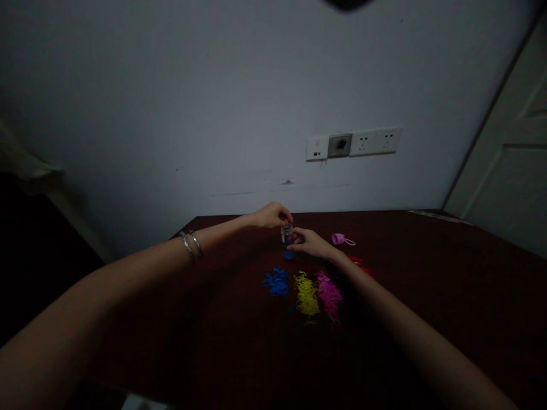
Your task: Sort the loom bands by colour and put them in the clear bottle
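Note:
My right hand [311,243] is wrapped around a small clear bottle [288,236], which stands upright on the table with some blue at its bottom. Over the bottle's open mouth, the bent fingers of my left hand [272,216] come together; whatever they pinch is too small to make out. Nearer to me lie loose piles of small stretchy bands: the blue bands [277,282], the yellow bands [306,295] and the pink bands [329,296]. Red bands [358,263] are partly hidden behind my right forearm. A pink cap with a loop [339,238] lies right of my right hand.
The dark reddish table [213,330] reaches the pale wall [171,102], where a row of sockets [367,142] is mounted. A white door [513,148] stands at the right. The room is dim.

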The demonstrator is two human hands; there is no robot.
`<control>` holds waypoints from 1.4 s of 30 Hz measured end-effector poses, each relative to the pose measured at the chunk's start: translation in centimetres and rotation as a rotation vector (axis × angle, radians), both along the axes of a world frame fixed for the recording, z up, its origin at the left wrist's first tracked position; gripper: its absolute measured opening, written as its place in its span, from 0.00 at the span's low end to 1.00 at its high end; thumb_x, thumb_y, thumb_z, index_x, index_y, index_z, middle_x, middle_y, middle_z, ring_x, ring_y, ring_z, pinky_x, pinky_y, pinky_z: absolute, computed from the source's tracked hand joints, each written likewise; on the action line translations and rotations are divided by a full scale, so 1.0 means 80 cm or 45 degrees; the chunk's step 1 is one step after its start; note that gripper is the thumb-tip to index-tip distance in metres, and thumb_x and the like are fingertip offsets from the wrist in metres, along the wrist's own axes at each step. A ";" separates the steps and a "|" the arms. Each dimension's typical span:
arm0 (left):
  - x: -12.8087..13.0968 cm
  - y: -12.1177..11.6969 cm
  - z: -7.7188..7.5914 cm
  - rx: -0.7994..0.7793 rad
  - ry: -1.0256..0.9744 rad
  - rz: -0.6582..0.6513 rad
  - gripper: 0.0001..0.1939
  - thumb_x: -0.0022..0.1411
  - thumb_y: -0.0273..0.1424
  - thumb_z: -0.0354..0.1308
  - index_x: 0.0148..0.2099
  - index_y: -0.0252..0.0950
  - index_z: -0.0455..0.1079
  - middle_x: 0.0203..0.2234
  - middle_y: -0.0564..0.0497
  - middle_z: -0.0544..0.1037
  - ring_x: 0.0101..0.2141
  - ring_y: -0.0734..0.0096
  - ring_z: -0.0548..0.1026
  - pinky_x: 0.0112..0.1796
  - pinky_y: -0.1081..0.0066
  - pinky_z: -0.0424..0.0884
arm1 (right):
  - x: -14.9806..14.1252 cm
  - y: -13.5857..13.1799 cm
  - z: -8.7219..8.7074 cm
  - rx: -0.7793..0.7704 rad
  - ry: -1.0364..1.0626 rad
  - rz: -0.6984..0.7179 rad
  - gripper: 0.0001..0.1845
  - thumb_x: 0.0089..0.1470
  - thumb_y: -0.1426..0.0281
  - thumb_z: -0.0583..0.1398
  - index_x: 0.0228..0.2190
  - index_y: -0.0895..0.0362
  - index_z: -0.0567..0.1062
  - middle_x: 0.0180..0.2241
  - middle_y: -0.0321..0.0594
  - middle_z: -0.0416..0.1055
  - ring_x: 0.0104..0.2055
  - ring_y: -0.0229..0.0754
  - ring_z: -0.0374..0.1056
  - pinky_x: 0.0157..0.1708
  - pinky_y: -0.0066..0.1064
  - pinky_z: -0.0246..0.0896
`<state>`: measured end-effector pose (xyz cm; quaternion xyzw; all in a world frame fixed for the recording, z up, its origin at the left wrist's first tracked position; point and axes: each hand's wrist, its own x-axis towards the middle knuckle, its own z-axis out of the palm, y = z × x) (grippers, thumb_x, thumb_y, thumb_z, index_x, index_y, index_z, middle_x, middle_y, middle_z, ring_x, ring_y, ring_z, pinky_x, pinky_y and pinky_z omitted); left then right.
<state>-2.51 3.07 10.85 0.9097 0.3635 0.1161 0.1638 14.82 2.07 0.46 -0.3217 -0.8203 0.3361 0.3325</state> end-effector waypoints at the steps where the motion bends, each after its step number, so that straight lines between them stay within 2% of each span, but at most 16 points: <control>1: 0.001 0.001 -0.001 -0.009 -0.001 -0.003 0.12 0.49 0.20 0.52 0.37 0.29 0.72 0.27 0.50 0.76 0.27 0.78 0.70 0.30 0.76 0.64 | 0.000 0.000 0.000 -0.001 0.001 -0.003 0.18 0.40 0.68 0.62 0.36 0.59 0.69 0.29 0.37 0.69 0.29 0.36 0.65 0.30 0.28 0.61; 6: 0.006 -0.010 0.008 0.059 -0.045 0.053 0.11 0.49 0.22 0.54 0.36 0.29 0.72 0.28 0.49 0.75 0.28 0.77 0.70 0.30 0.76 0.64 | 0.000 0.000 -0.001 -0.013 -0.004 -0.002 0.17 0.40 0.68 0.62 0.36 0.59 0.69 0.29 0.37 0.69 0.28 0.36 0.65 0.29 0.28 0.61; 8: 0.008 -0.025 0.014 0.135 -0.042 0.094 0.10 0.48 0.24 0.55 0.36 0.28 0.72 0.28 0.49 0.75 0.28 0.76 0.69 0.30 0.76 0.64 | 0.000 0.000 0.000 0.007 -0.012 0.000 0.18 0.41 0.68 0.62 0.36 0.60 0.69 0.28 0.37 0.69 0.28 0.36 0.65 0.29 0.27 0.60; 11: 0.007 -0.058 0.013 0.179 0.039 0.045 0.09 0.49 0.27 0.55 0.34 0.29 0.71 0.27 0.49 0.74 0.27 0.76 0.69 0.28 0.77 0.62 | 0.001 0.002 -0.001 0.036 -0.007 0.014 0.18 0.41 0.68 0.62 0.37 0.59 0.69 0.28 0.37 0.69 0.29 0.36 0.65 0.29 0.27 0.60; 14: 0.004 -0.098 -0.006 0.229 0.166 -0.020 0.08 0.50 0.30 0.55 0.33 0.32 0.71 0.28 0.50 0.73 0.28 0.76 0.69 0.27 0.77 0.61 | 0.002 0.004 -0.003 0.032 0.002 0.046 0.19 0.41 0.67 0.62 0.37 0.59 0.69 0.30 0.38 0.70 0.30 0.37 0.65 0.30 0.27 0.59; 17: 0.000 -0.133 -0.034 0.168 0.309 -0.079 0.08 0.51 0.32 0.55 0.34 0.35 0.71 0.27 0.52 0.73 0.27 0.76 0.69 0.26 0.77 0.60 | 0.003 0.006 -0.005 0.021 0.009 0.037 0.21 0.40 0.66 0.62 0.38 0.59 0.69 0.31 0.38 0.70 0.30 0.37 0.65 0.30 0.27 0.59; 22: -0.002 -0.168 -0.075 0.037 0.479 -0.065 0.07 0.51 0.34 0.56 0.33 0.39 0.71 0.27 0.54 0.74 0.27 0.75 0.70 0.24 0.77 0.58 | 0.003 0.005 -0.004 -0.002 0.014 0.034 0.20 0.40 0.66 0.62 0.38 0.60 0.69 0.29 0.37 0.68 0.29 0.35 0.63 0.29 0.26 0.59; 26: 0.000 -0.180 -0.093 -0.026 0.521 0.005 0.09 0.51 0.36 0.56 0.35 0.40 0.71 0.28 0.54 0.75 0.28 0.74 0.71 0.23 0.77 0.58 | 0.002 0.004 -0.003 0.003 -0.002 0.032 0.19 0.40 0.66 0.62 0.36 0.60 0.69 0.29 0.37 0.68 0.28 0.35 0.63 0.29 0.26 0.59; 31: 0.004 -0.180 -0.104 0.001 0.491 0.040 0.09 0.52 0.37 0.56 0.35 0.40 0.71 0.28 0.55 0.75 0.28 0.73 0.71 0.23 0.77 0.57 | 0.003 0.004 -0.002 -0.010 0.000 0.046 0.18 0.41 0.66 0.62 0.37 0.59 0.69 0.29 0.37 0.67 0.29 0.35 0.63 0.29 0.27 0.59; 37: 0.007 -0.175 -0.113 -0.038 0.432 0.024 0.07 0.52 0.31 0.53 0.33 0.40 0.72 0.28 0.55 0.75 0.27 0.74 0.71 0.22 0.78 0.57 | 0.002 0.002 -0.001 -0.016 0.015 0.037 0.18 0.41 0.67 0.62 0.37 0.59 0.69 0.29 0.37 0.67 0.28 0.35 0.62 0.29 0.27 0.59; 42: 0.003 -0.170 -0.112 -0.112 0.419 0.112 0.08 0.49 0.28 0.54 0.32 0.38 0.72 0.27 0.54 0.75 0.26 0.76 0.70 0.22 0.79 0.57 | 0.002 0.001 -0.001 -0.023 0.008 0.028 0.19 0.41 0.66 0.62 0.37 0.60 0.69 0.29 0.37 0.68 0.29 0.35 0.63 0.29 0.27 0.59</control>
